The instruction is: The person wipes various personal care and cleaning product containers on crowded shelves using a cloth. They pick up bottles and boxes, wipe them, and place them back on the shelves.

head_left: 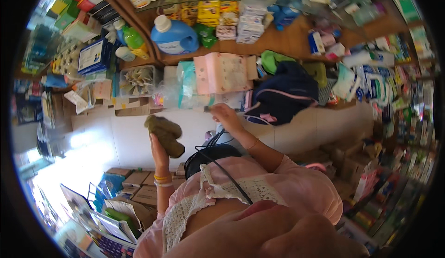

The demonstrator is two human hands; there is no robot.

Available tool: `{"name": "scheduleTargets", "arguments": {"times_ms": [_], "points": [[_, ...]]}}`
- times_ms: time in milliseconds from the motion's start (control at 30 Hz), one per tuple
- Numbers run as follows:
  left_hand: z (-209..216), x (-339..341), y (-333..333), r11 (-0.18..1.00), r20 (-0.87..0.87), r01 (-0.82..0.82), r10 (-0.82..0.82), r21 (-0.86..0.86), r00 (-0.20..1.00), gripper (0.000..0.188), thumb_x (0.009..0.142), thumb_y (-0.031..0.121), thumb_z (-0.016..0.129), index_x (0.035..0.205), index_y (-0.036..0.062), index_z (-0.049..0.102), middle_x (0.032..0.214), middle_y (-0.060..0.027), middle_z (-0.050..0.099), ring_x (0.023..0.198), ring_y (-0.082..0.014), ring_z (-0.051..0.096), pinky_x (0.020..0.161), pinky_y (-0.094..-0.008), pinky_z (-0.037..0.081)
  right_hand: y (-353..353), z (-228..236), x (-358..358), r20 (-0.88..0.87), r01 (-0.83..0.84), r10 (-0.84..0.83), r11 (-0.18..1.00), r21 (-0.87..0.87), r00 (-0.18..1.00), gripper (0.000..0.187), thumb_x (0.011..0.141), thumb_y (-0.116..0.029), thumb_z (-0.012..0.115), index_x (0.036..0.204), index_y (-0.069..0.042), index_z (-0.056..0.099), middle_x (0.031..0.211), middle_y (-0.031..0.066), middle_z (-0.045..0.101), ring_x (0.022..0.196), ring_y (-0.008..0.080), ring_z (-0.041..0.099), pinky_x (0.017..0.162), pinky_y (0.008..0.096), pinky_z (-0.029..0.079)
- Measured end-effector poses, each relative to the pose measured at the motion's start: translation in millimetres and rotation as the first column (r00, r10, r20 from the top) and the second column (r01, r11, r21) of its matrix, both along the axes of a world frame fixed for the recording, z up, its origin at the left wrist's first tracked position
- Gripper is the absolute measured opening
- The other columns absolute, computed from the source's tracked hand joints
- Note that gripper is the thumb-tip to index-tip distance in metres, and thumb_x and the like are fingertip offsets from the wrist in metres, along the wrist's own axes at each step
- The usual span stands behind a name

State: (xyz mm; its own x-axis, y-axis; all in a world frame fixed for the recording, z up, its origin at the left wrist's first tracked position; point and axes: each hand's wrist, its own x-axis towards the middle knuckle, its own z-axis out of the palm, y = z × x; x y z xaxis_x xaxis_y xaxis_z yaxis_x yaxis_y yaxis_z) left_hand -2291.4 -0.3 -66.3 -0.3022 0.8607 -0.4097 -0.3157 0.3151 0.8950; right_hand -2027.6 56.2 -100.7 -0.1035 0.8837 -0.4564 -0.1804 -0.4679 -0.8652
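My left hand point(159, 152) is raised at the left and grips an olive-brown soft bundle point(164, 135). The bundle has rounded, rolled lobes and a darker end; its exact kind cannot be made out. Farther right, my right hand point(225, 118) is held before the shelf edge with its fingers curled together. Something small and dark shows at its fingertips, too blurred to name. Just beyond that hand lie a clear plastic bag point(169, 93) and a pink patterned packet point(222, 74). A dark navy cloth bag point(285, 93) with pink trim sits to its right.
Wooden shelves ahead hold a blue jug point(174, 37), yellow packets point(208, 12) and several small boxes. A clear plastic tub point(137, 81) stands at the left. Cardboard boxes point(144, 195) are stacked behind my left arm. A black cable point(227, 174) hangs across my front.
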Motion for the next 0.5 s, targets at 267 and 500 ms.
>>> {"name": "scheduleTargets", "arguments": {"times_ms": [267,500], "points": [[41,111,33,0.714,0.045,0.688,-0.697,0.131,0.715,0.049,0.101,0.034,0.028,0.134,-0.0011,0.037,0.129,-0.0115,0.048,0.114,-0.0189,0.049,0.098,-0.0309,0.039,-66,67,41,-0.109,-0.074,0.115,0.943,0.326,0.987,0.077,0.081,-0.024,0.070,0.139,-0.002,0.025,0.131,0.0090,0.042,0.119,0.0191,0.043,0.097,0.0331,0.037],[86,220,-12,0.635,0.018,0.760,-0.769,0.136,0.639,0.049,0.099,0.031,0.036,0.136,-0.0029,0.035,0.133,-0.0114,0.044,0.121,-0.0165,0.040,0.101,-0.0274,0.032,-125,85,132,0.031,0.097,-0.099,0.994,0.043,0.995,0.029,0.085,-0.019,0.066,0.106,-0.001,0.058,0.089,0.0004,0.060,0.077,0.0062,0.056,0.066,0.0207,0.046]]}}
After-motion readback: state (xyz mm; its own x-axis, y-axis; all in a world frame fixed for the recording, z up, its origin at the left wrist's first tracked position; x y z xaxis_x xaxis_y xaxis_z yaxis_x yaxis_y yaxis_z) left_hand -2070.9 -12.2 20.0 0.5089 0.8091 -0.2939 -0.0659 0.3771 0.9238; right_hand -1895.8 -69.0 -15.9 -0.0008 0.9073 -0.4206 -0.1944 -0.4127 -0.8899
